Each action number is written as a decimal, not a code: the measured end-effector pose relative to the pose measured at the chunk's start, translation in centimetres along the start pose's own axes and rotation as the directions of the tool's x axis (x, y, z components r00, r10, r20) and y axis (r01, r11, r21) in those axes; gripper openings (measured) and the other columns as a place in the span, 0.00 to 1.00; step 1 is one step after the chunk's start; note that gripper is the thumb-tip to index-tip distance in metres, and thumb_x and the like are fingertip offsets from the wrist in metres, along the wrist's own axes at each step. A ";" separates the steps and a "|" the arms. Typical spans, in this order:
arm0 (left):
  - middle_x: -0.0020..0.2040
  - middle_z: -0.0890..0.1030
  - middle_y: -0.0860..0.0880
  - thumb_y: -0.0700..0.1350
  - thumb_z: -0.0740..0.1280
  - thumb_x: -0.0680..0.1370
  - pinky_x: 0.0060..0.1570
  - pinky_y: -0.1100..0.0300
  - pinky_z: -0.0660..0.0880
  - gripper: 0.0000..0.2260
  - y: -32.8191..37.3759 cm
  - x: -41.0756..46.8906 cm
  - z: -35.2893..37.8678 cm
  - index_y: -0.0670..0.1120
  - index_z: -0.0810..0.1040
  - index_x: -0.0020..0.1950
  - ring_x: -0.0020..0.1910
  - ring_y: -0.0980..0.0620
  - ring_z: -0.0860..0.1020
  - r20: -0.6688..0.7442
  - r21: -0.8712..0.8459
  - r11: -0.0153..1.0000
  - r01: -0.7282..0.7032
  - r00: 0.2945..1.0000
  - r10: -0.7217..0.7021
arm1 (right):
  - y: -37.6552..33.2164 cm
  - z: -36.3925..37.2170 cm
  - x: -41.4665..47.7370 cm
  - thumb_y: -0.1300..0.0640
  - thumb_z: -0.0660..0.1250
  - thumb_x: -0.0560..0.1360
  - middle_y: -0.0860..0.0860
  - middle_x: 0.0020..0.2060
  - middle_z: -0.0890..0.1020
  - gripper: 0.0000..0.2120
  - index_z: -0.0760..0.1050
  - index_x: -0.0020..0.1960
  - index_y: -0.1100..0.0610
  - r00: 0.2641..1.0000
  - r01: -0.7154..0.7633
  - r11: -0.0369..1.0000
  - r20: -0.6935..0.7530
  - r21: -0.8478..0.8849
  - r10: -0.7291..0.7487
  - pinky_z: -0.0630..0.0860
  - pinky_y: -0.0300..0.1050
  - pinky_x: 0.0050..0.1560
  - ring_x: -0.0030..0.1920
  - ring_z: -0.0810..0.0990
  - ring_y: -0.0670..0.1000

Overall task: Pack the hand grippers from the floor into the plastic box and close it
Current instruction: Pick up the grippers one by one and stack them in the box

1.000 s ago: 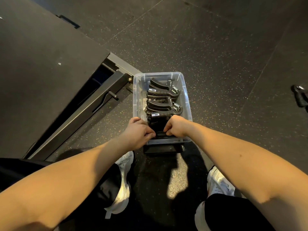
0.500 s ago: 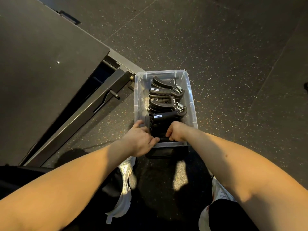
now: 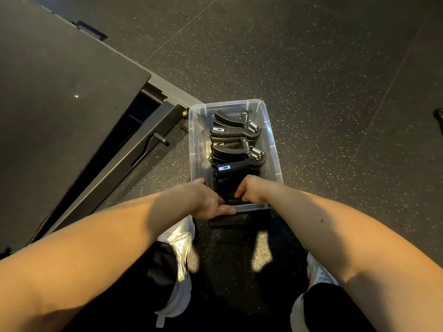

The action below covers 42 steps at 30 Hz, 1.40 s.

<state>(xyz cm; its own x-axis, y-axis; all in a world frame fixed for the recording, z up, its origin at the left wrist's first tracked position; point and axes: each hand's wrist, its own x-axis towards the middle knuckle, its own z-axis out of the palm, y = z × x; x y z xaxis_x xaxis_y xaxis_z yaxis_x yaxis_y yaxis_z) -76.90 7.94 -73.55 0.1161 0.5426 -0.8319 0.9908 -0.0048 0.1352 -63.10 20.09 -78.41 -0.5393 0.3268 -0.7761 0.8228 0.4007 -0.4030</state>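
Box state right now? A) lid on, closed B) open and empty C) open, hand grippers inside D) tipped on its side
C: the clear box stands upright with no lid on it, and several black hand grippers lie inside.

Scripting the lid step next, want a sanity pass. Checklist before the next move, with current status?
1. Grippers inside box: ok.
2. Nearest gripper below rim: cannot tell; left hand and right hand cover it.
3. Near rim free: not ok, both hands over it.
4. Lid found: cannot tell; dark flat piece at near end may be it.
5. Floor cleared: cannot tell; dark object at right frame edge.
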 end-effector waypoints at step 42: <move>0.58 0.82 0.44 0.61 0.53 0.83 0.58 0.49 0.75 0.23 4.4 -7.2 -10.8 0.47 0.79 0.59 0.53 0.44 0.78 -0.597 -0.226 0.972 -0.065 0.797 -0.086 | 3.3 -10.7 -19.3 0.63 0.68 0.77 0.51 0.46 0.83 0.10 0.81 0.57 0.55 0.926 0.015 0.998 -0.378 0.055 0.007 0.80 0.45 0.47 0.40 0.79 0.47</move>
<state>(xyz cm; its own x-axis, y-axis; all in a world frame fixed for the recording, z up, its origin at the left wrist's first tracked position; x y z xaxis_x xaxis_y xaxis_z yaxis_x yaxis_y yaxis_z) -74.17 13.13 -61.17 -0.0341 0.9349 -0.3534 0.9397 0.1503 0.3071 -51.91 24.27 -59.55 -0.5616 0.6287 -0.5379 0.8231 0.3582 -0.4407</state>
